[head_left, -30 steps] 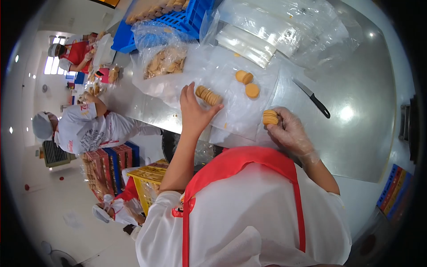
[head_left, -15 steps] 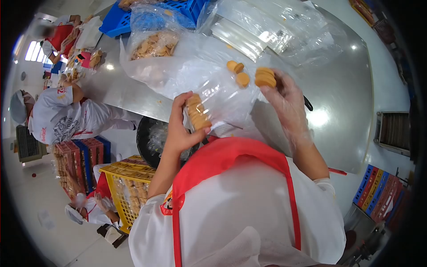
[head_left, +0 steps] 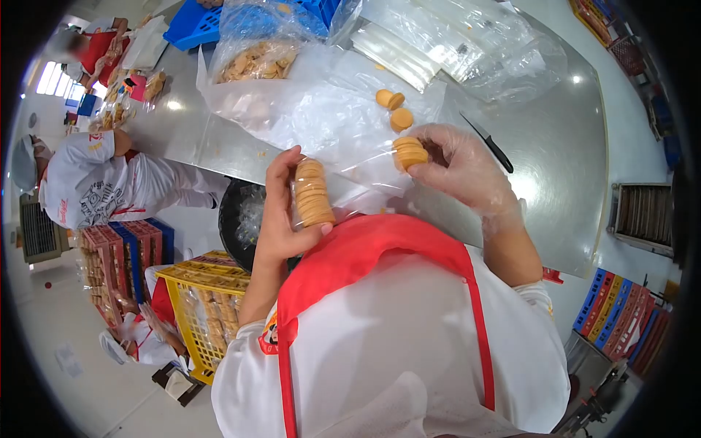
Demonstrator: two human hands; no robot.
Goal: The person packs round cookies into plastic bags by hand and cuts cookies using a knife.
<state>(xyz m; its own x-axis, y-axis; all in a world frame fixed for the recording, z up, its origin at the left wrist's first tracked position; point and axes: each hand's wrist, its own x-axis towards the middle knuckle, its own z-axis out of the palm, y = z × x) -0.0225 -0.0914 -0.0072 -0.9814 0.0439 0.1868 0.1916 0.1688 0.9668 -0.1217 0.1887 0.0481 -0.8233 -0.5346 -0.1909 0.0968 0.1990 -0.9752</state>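
My left hand [head_left: 281,212] is closed around a clear plastic bag of cookies [head_left: 312,193], round and golden, stacked in a column. In a clear glove, my right hand [head_left: 464,168] pinches a short stack of cookies [head_left: 410,153] to the right of the bag. The bag's loose plastic stretches toward those cookies; whether they touch it I cannot tell. A few loose cookies [head_left: 401,119] lie on the white plastic sheet [head_left: 321,109] beyond my right hand. To the right of that hand, a black-handled knife [head_left: 498,155] rests on the metal table [head_left: 548,139].
A larger bag of cookies [head_left: 259,61] and a blue crate [head_left: 191,28] stand at the back left. Clear empty bags [head_left: 398,52] lie at the back. Left of me are a black bin [head_left: 235,219], a yellow crate [head_left: 191,292] and several co-workers, including one in white [head_left: 95,179].
My right hand has moved left and toward me with its cookies, nearer the bag. The knife now shows more fully. My left hand has shifted slightly left and toward me, still holding the bag.
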